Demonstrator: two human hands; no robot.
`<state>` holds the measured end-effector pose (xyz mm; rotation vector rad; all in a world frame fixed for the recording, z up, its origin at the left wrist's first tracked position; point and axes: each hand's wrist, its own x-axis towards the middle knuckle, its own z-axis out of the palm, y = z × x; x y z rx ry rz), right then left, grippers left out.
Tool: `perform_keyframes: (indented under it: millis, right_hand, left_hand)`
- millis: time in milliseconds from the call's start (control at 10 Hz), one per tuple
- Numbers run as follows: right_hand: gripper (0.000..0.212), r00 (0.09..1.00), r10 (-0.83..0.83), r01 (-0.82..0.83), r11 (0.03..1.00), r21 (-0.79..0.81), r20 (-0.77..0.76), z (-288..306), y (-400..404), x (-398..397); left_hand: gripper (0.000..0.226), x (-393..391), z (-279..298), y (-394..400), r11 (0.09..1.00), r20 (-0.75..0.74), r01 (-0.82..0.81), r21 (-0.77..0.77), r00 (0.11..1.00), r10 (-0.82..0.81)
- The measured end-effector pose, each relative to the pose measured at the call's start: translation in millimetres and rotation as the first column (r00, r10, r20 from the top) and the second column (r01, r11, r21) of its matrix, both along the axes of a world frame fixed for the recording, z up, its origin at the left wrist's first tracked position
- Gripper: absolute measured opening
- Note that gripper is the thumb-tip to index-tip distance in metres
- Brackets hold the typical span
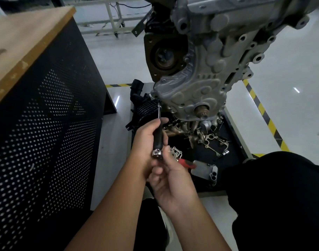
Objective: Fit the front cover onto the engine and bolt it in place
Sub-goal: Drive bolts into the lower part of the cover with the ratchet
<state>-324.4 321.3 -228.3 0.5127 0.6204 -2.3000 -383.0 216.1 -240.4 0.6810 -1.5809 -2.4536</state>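
Head view: the grey cast-aluminium front cover [200, 84] already sits against the engine [227, 24], which hangs on a stand above a black floor tray [233, 151] of loose parts. A brass-coloured crank stub [202, 110] pokes through the cover's lower end.

One black-handled nut driver with a chrome end knob [157, 136] is in use. Its thin steel shaft runs up to a bolt at the cover's lower left corner [155, 96]. The left hand [146, 140] has its grip closed around the black handle; the right hand [170, 178] pinches the chrome knob between fingertips and thumb, likely to spin it.

Handling, as a judgement: the cover is a rigid, fairly heavy casting. It will not flex, but its thin flange and mating face could chip or seat crooked, so hold it by the outer edges and bosses. The driver is light and stiff; its smooth knob may slip, so the rubbery handle is the better hold.

Count: one cover, one driver, two hands and one bolt being driven. Several empty bolt holes show along the right flange, though not sharply enough to count. A flat metal gasket [216, 142] and red-handled pliers [186, 163] lie in the tray. A perforated black cabinet with a wooden top [46, 105] stands to the left.
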Motion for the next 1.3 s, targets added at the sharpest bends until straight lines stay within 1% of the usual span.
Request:
perform_keyframes:
  millis: [100,200,300,400,500,600,700,800,900,1000,1100,1200,1300]
  right_hand:
    - [0.019,0.783,0.126,0.378,0.681,0.626,-0.609,-7,6,-4]
    - [0.017,0.686,0.213,0.479,0.587,0.653,-0.696,-8,9,-11]
    - [0.022,0.993,-0.083,0.091,0.991,0.093,-0.086,3,6,-7]
    - [0.024,0.943,-0.017,0.131,0.938,-0.322,0.333,3,5,-5]
    - [0.023,0.998,-0.021,0.031,0.983,0.181,-0.058,-2,4,-5]
    - [0.022,0.768,0.211,0.402,0.574,0.713,-0.604,-12,8,-11]
    - [0.021,0.825,0.140,0.288,0.729,0.621,-0.547,-5,8,-11]
    - [0.014,0.970,0.001,0.053,0.975,-0.217,0.242,5,3,-7]
    - [0.016,0.968,0.015,0.035,0.980,-0.195,0.251,4,-2,-2]
    - [0.022,0.935,0.044,0.183,0.790,0.586,-0.352,-9,1,-3]
    - [0.018,0.730,0.274,0.449,0.500,0.741,-0.627,-17,6,-8]
    - [0.018,0.998,-0.018,0.029,0.981,0.193,-0.057,-5,9,-13]
    - [0.017,0.947,0.076,0.017,0.958,-0.285,0.313,0,10,-10]
  left_hand:
    - [0.024,-1,2,1,0.989,0.018,-0.054,-0.138,0.998,0.057]
    - [0.028,0,2,6,1.000,0.011,-0.026,0.007,1.000,0.026]
    - [0.038,2,1,9,0.946,-0.027,0.087,0.313,0.996,-0.082]
    - [0.031,-1,-6,6,0.987,-0.002,0.054,0.153,0.999,-0.055]
    - [0.020,-4,-7,1,0.989,0.005,-0.038,-0.143,0.999,0.039]
    - [0.016,-4,-9,2,0.980,0.021,-0.057,-0.188,0.998,0.062]
    - [0.028,-1,-6,4,0.992,0.005,0.020,0.124,1.000,-0.021]
    - [0.032,0,-4,-1,0.971,-0.022,0.060,0.230,0.998,-0.056]
    - [0.027,1,1,-5,0.999,0.007,0.003,-0.034,1.000,-0.003]
    - [0.026,-2,0,-2,0.959,0.023,-0.080,-0.272,0.996,0.089]
    - [0.031,-1,-2,11,0.993,0.014,-0.107,-0.053,0.994,0.108]
    - [0.038,0,-2,12,0.950,-0.023,-0.016,0.312,0.999,0.025]
    - [0.035,-1,-4,7,0.982,0.006,-0.044,0.183,0.999,0.044]
